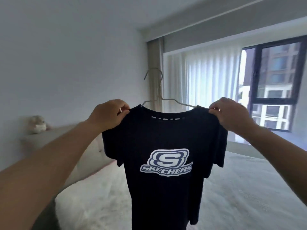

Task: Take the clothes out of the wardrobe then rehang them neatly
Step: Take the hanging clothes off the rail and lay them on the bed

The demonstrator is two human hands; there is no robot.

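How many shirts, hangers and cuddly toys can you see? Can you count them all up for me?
Black T-shirt with a white logo: 1
Thin metal wire hanger: 1
Pale plush toy on the headboard: 1
Total: 3

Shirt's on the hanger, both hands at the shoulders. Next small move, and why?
Probably free one hand to take the hook: both hands pinch the shirt shoulders, the left too, and the hanger hook sticks up free, so nothing can hang it yet.
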